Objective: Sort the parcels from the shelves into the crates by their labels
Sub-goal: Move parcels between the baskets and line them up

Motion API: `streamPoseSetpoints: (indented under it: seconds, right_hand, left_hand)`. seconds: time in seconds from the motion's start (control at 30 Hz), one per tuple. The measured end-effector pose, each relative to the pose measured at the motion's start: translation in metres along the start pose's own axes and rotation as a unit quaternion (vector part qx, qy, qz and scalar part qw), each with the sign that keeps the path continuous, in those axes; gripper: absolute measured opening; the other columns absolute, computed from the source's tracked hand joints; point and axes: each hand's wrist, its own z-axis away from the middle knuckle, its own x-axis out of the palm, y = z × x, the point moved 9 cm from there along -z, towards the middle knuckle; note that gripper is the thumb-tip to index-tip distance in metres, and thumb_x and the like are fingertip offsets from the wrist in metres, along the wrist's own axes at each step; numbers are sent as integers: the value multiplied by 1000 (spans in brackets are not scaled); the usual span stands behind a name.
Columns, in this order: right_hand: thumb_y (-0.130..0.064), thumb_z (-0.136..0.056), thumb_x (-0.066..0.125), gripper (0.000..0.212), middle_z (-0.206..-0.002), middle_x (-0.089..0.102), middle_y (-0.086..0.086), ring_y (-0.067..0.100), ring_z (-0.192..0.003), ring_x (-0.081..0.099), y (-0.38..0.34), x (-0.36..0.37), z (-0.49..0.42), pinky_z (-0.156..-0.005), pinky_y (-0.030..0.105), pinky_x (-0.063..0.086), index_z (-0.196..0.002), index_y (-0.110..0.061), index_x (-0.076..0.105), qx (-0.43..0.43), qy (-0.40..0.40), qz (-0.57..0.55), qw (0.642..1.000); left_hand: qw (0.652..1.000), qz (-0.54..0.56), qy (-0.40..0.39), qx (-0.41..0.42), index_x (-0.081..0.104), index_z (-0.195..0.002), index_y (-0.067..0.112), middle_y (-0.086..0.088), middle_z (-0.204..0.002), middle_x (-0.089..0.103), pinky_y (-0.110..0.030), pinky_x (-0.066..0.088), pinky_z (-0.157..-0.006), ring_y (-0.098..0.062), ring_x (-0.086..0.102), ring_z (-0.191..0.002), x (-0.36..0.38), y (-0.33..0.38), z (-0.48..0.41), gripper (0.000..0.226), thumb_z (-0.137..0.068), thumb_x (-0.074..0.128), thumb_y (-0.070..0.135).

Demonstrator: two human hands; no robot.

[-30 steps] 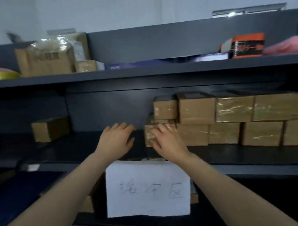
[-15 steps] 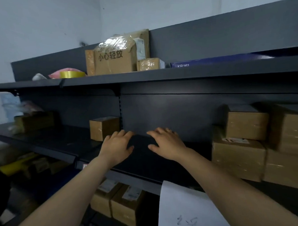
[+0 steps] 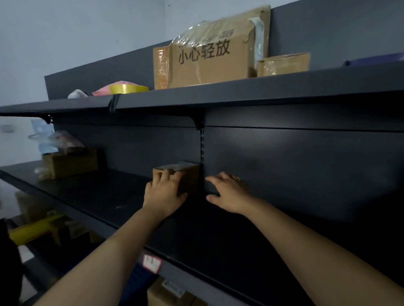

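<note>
A small brown cardboard parcel point(image 3: 189, 179), cube-shaped with a glossy taped top, stands upright at the centre of the frame. It sits on the dark grey metal middle shelf point(image 3: 101, 193), pushed back against the shelf's rear panel, beside the slotted upright. The left hand point(image 3: 163, 193) lies against the parcel's near face, with its fingers only slightly bent and reaching up to the top edge. The thumb runs along the lower front. The right hand point(image 3: 230, 193) is open with its fingers spread, palm down above the shelf. It is just right of the parcel and not touching it.
</note>
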Motion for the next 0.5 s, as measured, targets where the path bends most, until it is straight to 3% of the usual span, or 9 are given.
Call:
streamPoseSetpoints:
  seconds: [0.17,0.3,0.5]
  right_hand:
    - [-44,-95,50,60,-146,33,6,32,-133,37,1,20,-46,-109,42,35,-149,-27,29,57,11,-35,998]
    - [-44,-96,48,59,-146,33,6,31,-131,38,11,29,-60,-107,40,37,-149,-28,28,108,16,-26,994]
    - [-45,-96,48,59,-146,33,7,31,-129,39,22,43,-57,-104,40,39,-149,-29,27,150,-3,-16,988]
  left_hand:
    - [998,46,-21,-39,17,-145,36,-8,-153,13,-58,25,-105,-36,15,-139,30,-49,-58,79,-81,59,57]
    - [984,144,-75,-71,16,-144,36,-7,-157,-3,-59,25,-105,-39,11,-140,59,-67,-91,89,-74,63,65]
    - [973,221,-49,-43,30,-141,28,-11,-145,17,-45,33,-102,-37,24,-127,76,-68,-100,79,-76,69,48]
